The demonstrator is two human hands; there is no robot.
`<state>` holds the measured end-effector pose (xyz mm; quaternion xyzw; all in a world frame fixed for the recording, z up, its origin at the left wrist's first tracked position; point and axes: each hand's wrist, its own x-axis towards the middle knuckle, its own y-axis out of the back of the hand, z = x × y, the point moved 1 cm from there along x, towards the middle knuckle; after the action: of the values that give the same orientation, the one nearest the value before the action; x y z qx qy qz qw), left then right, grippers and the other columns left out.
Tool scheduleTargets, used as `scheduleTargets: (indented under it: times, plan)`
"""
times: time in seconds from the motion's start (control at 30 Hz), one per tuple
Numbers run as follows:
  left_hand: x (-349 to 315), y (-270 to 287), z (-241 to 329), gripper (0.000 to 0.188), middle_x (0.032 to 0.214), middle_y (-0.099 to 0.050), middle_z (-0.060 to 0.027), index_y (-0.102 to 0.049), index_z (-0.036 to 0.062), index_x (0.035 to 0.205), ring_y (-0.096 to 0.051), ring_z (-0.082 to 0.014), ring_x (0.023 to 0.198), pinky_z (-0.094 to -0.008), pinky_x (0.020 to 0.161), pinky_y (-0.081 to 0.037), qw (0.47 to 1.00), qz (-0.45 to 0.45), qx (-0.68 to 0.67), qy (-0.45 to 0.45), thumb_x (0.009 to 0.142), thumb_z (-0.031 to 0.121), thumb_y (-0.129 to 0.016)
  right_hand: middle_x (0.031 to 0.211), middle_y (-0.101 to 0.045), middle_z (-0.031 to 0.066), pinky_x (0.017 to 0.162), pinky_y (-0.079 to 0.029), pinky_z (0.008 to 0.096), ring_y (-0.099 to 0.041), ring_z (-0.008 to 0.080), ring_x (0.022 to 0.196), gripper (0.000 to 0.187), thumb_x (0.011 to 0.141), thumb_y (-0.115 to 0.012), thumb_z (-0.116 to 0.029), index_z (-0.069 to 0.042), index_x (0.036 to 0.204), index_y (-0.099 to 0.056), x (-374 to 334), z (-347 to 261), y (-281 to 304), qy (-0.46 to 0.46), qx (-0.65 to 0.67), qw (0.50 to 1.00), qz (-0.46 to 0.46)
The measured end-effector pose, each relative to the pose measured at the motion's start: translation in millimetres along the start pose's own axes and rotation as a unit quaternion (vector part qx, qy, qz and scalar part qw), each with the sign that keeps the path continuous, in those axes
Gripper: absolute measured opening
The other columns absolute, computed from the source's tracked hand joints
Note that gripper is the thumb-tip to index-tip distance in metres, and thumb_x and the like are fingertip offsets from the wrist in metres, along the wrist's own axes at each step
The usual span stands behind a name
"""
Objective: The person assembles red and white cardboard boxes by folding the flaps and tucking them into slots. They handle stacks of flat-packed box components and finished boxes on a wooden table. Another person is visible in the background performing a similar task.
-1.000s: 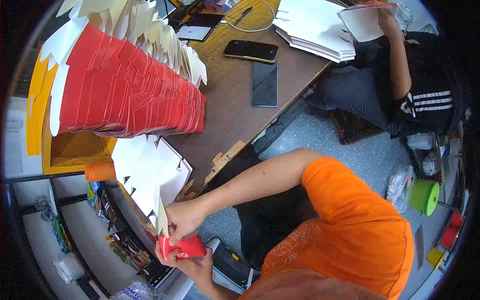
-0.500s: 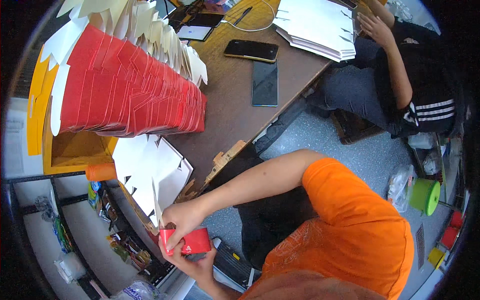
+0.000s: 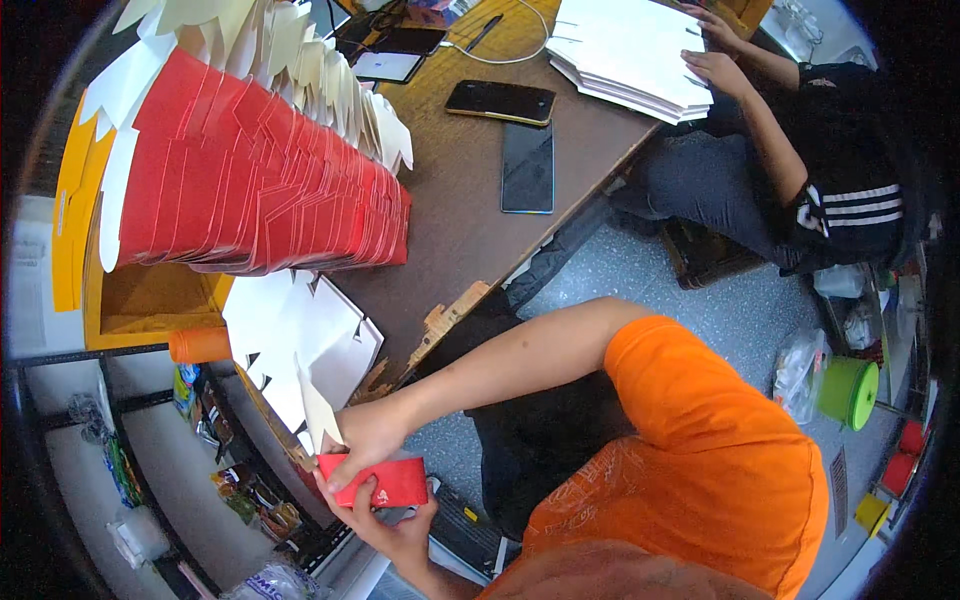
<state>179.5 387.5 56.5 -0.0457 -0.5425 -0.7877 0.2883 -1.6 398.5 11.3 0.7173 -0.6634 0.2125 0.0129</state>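
Turned since a second ago: the red carton (image 3: 398, 482), its long face now showing more fully. Right hand (image 3: 372, 432) has a pinch grip on the carton's left end, thumb on the front. Left hand (image 3: 400, 537) cups it from below, grip closed around it, finger across the front. Carton's in the air, just off the near corner of the surface (image 3: 440, 215). Pale flap (image 3: 318, 415) sticks up at its left end; probably attached, but the right hand hides the join. Just beyond the hands: white sheets (image 3: 290, 340), an orange cylinder (image 3: 200, 346) to their left. Behind those, big red stack (image 3: 260, 180). Further right, dark phone (image 3: 500, 101) touching a second phone (image 3: 527, 175). Far end: co-worker's hand (image 3: 713, 70) has come down beside the white stack (image 3: 630, 60).
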Motion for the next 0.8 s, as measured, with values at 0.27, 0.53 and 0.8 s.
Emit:
scheduleTargets:
  times: [0.27, 0.53, 0.8]
  plan:
    - [-12, -5, -4, 0.098, 0.145, -0.038, -0.0206, -0.045, 0.0083, 0.134, -0.039, -0.0387, 0.137, -0.0495, 0.116, -0.030, 1.000, 0.014, -0.004, 0.016, 0.049, 0.013, -0.093, 0.080, -0.072, 0.0185, 0.066, -0.054, 0.0382, -0.069, 0.0280, 0.071, 0.039, 0.081, -0.077, -0.035, 0.003, 0.086, -0.071, 0, -6, -2, 0.081, -0.148, 0.985, 0.047]
    - [-22, -2, -17, 0.092, 0.141, -0.037, -0.0197, -0.041, 0.0090, 0.128, -0.039, -0.0350, 0.133, -0.0457, 0.115, -0.029, 0.998, 0.011, -0.023, 0.051, 0.051, 0.013, -0.091, 0.078, -0.071, 0.0152, 0.067, -0.054, 0.0362, -0.069, 0.0234, 0.072, 0.030, 0.076, -0.082, -0.023, 0.003, 0.087, -0.070, 0, -7, -2, 0.114, -0.102, 0.984, 0.087]
    - [-3, -4, 2, 0.085, 0.142, -0.032, -0.0219, -0.036, 0.0128, 0.118, -0.034, -0.0412, 0.138, -0.0539, 0.113, -0.032, 0.999, 0.053, -0.005, 0.011, 0.051, 0.011, -0.088, 0.074, -0.071, 0.0101, 0.062, -0.053, 0.0330, -0.067, 0.0185, 0.067, 0.028, 0.078, -0.082, -0.022, 0.001, 0.086, -0.070, 0, -6, -2, 0.020, -0.073, 0.997, -0.003]
